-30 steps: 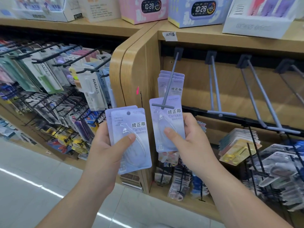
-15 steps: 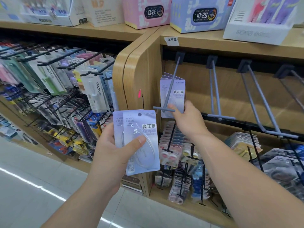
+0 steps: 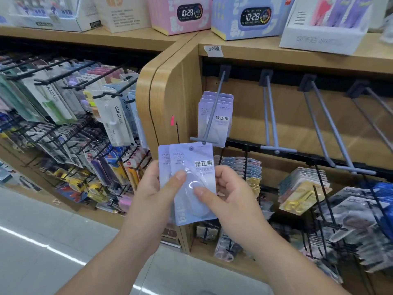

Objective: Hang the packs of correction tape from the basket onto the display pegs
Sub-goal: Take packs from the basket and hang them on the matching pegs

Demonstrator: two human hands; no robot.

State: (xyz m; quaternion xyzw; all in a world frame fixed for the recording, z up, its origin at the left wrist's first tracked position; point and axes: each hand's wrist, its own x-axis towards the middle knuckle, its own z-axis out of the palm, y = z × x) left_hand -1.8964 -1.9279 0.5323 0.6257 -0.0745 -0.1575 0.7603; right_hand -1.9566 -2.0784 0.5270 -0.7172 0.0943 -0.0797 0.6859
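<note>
Packs first: the left hand (image 3: 157,188) has two lilac correction-tape packs fanned in it, thumb across the front and fingers behind, so that grip is clamped on both. The right hand (image 3: 231,192) pinches the front pack (image 3: 202,165) at its right edge with the thumb on the clear blister, so its grip is closed on that one too. The rear pack (image 3: 163,158) peeks out on the left.

The bit that matters is that the front pack stands upright, long axis vertical, with its hang hole (image 3: 191,148) at the top. That hole sits just below and a touch left of the crossbar tip (image 3: 204,139) of the peg (image 3: 214,107). Can't tell from this angle whether the card's top edge touches the bar or just sits in front of it. The peg runs up and back toward the wall, and the hung packs (image 3: 221,124) sit further up the rod, so there's free rod near the tip.

The right hand is on the peg's side, so it looks like the one to do the hanging. It would probably peel the front pack off the fan, nudge it up and right, then push it back along the rod's line. The basket isn't in shot.
</note>
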